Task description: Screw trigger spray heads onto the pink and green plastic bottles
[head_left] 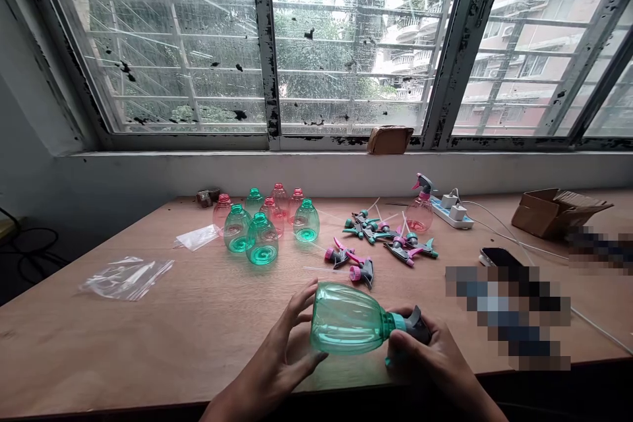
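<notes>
1. Fingers of my right hand (438, 351) grip the sprayer (419, 326).
2. My left hand (277, 346) curves around the bottle (346, 320) base; whether gripping, I cannot tell.
3. Bottle lies sideways above the table (148, 349).

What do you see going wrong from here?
The translucent green plastic bottle, tipped sideways near the front edge of the wooden table, might slip if the right hand loosens around its dark grey and teal spray head. The grey, green and pink plastic spray heads lie partly overlapping, so lifting one might drag others.
</notes>
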### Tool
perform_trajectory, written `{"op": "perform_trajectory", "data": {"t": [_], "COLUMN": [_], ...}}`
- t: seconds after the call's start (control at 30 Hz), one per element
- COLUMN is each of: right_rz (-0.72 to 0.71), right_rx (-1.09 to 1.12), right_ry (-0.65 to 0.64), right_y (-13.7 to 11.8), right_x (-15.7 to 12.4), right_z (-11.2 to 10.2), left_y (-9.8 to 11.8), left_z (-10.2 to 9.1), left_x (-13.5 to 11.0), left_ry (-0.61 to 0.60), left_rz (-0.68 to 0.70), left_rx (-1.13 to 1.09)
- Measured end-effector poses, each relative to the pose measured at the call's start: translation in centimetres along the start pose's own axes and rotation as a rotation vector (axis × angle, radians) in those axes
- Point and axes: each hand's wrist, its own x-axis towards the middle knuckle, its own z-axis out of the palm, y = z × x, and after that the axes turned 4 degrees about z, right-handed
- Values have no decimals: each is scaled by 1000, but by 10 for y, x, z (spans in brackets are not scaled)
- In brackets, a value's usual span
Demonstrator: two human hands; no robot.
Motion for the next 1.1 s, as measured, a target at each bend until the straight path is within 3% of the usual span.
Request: {"op": "perform_trajectory", "data": {"t": [0.23, 0.43, 0.6, 0.73, 0.97, 1.1], "right_rz": [4, 19, -19, -62, 47, -112], "right_rx": [-9, 36, -28, -76, 94, -54], "right_ry": [-9, -2, -26, -1, -12, 116], "right_y": [2, 2, 1, 1, -5, 3], "right_x": [0, 0, -1, -1, -4, -13], "right_z": [1, 0, -1, -1, 1, 3], "left_y": [-4, -2, -4, 0, 7, 15], "left_z": [-2, -1, -1, -2, -1, -1], "left_x": [-2, 2, 0, -2, -1, -3], "left_ry": [-21, 6, -62, -39, -26, -50], "left_rz": [-121, -16, -90, -156, 30, 13], "left_rx": [-126, 63, -112, -173, 129, 17]}}
